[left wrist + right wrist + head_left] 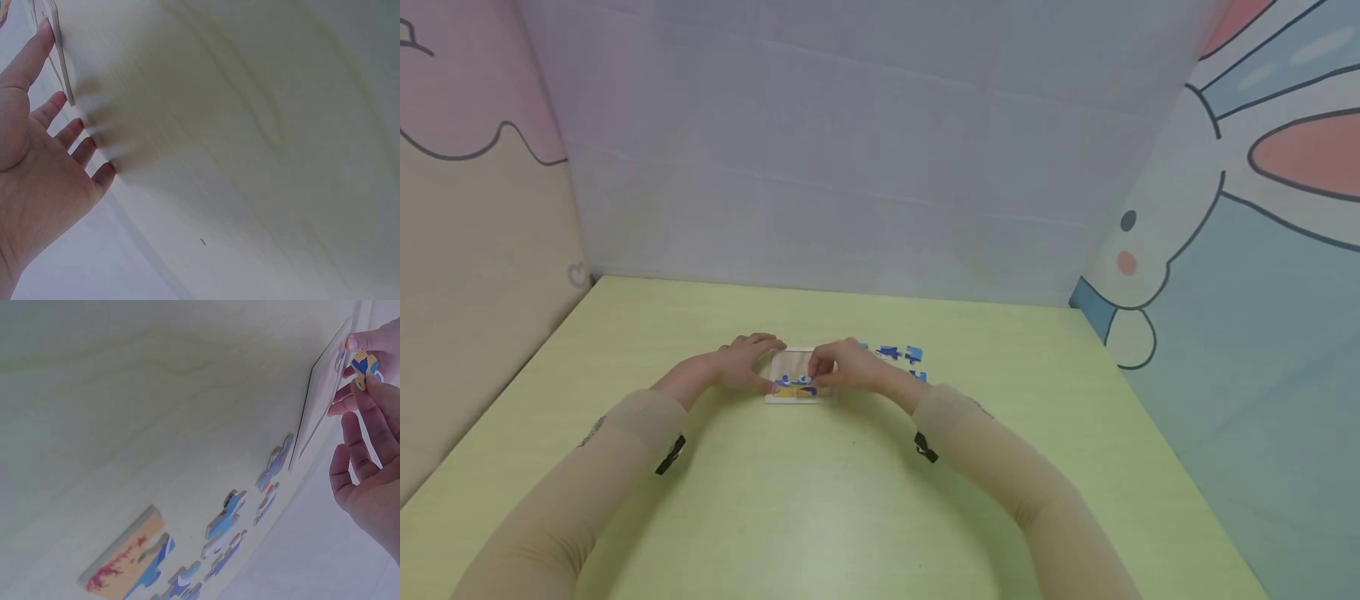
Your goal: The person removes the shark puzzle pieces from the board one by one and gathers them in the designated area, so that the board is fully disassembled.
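A puzzle tray [800, 401] with a pale raised border lies on the table, with joined yellow and blue pieces [790, 390] along its near side. My left hand [741, 364] is at the tray's left side; in the left wrist view its thumb [34, 53] touches the border and the other fingers spread out, slightly bent. Over the tray's right part is my right hand [852, 365]. Between thumb and index finger it pinches a yellow and blue puzzle piece [362, 364], seen in the right wrist view just above the tray's surface.
Several loose blue puzzle pieces [913, 354] lie right of the tray, partly behind the right forearm. Among them the right wrist view shows a larger orange piece [122, 565] with a red pattern. A pale curtain [820, 167] borders the table's far edge.
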### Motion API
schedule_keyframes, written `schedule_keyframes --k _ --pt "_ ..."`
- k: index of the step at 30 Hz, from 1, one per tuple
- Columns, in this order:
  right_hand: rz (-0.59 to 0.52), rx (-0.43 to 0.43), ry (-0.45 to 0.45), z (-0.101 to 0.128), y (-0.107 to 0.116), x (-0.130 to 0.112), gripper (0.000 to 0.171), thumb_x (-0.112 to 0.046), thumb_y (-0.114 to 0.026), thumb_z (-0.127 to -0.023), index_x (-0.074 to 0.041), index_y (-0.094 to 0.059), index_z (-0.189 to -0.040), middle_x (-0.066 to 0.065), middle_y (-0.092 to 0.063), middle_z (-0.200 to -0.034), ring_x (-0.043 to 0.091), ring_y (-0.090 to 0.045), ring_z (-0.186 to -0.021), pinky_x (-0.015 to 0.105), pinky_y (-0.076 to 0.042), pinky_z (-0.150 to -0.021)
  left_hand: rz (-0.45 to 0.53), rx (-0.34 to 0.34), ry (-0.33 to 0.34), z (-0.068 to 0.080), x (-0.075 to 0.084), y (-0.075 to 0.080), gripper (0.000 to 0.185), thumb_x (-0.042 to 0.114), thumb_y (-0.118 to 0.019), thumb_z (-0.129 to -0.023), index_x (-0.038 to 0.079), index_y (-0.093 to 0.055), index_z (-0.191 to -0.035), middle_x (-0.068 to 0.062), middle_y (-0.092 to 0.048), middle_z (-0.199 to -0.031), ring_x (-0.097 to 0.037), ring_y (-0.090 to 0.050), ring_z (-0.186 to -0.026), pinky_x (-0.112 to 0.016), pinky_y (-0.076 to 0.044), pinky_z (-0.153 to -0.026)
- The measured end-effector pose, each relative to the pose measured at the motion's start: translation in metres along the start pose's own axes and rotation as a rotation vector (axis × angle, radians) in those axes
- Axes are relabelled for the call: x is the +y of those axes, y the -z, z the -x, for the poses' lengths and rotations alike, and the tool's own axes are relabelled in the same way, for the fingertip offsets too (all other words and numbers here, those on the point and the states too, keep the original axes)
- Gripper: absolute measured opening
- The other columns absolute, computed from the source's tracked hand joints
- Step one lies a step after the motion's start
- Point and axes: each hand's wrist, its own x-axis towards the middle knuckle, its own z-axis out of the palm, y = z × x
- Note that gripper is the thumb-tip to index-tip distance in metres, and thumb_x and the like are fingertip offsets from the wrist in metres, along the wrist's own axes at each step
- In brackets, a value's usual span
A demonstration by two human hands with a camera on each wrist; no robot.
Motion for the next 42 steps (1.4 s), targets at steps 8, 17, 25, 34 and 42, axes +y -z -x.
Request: schedule_keyframes --k 8,17,25,34,42 --pt "0.017 -0.007 0.042 0.016 0.011 -0.002 0.004 -0.014 -0.069 -0.087 -0.015 -0.065 -0.089 -0.007 -0.066 -0.081 0.004 -0.059 -0.076 0.018 -0.047 -0.072 0.010 -0.005 -0.006 0.001 0.003 0.001 0.078 0.045 -0.067 -0.083 0.012 -0.033 -0.145 -0.021 -0.019 -0.153 -0.052 -0.018 -0.135 -0.074 -0.017 -0.100" --pt "0.034 0.012 0.079 0.039 0.023 0.013 0.006 -0.015 -0.069 -0.086 -0.016 -0.064 -0.089 -0.009 -0.065 -0.081 0.003 -0.058 -0.076 0.020 -0.048 -0.071 0.010 -0.020 -0.009 0.004 0.008 0.003 0.077 0.042 -0.067 -0.085 0.011 -0.032 -0.146 -0.022 -0.018 -0.153 -0.053 -0.016 -0.135 -0.075 -0.016 -0.099" --pt "-0.013 -0.001 0.029 0.063 0.032 0.030 0.005 -0.018 -0.069 -0.086 -0.019 -0.066 -0.089 -0.011 -0.065 -0.080 0.004 -0.059 -0.074 0.022 -0.048 -0.065 0.023 -0.027 -0.014 0.006 0.006 0.003 0.078 0.043 -0.067 -0.085 0.011 -0.030 -0.146 -0.021 -0.017 -0.154 -0.054 -0.014 -0.136 -0.076 -0.014 -0.098" --pt "-0.032 -0.039 -0.034 0.083 0.029 0.041 0.007 -0.017 -0.070 -0.086 -0.020 -0.064 -0.085 -0.010 -0.062 -0.080 0.006 -0.057 -0.076 0.023 -0.049 -0.068 0.025 -0.028 -0.013 0.005 0.004 0.002 0.079 0.044 -0.066 -0.085 0.011 -0.030 -0.146 -0.021 -0.016 -0.154 -0.054 -0.014 -0.135 -0.075 -0.014 -0.099" --pt "-0.040 -0.041 -0.043 0.086 0.024 0.051 0.006 -0.019 -0.071 -0.085 -0.020 -0.065 -0.085 -0.011 -0.062 -0.078 0.006 -0.056 -0.073 0.022 -0.048 -0.064 0.031 -0.026 -0.015 0.005 0.005 0.004 0.078 0.043 -0.067 -0.085 0.010 -0.032 -0.145 -0.022 -0.018 -0.153 -0.054 -0.016 -0.135 -0.075 -0.015 -0.099"
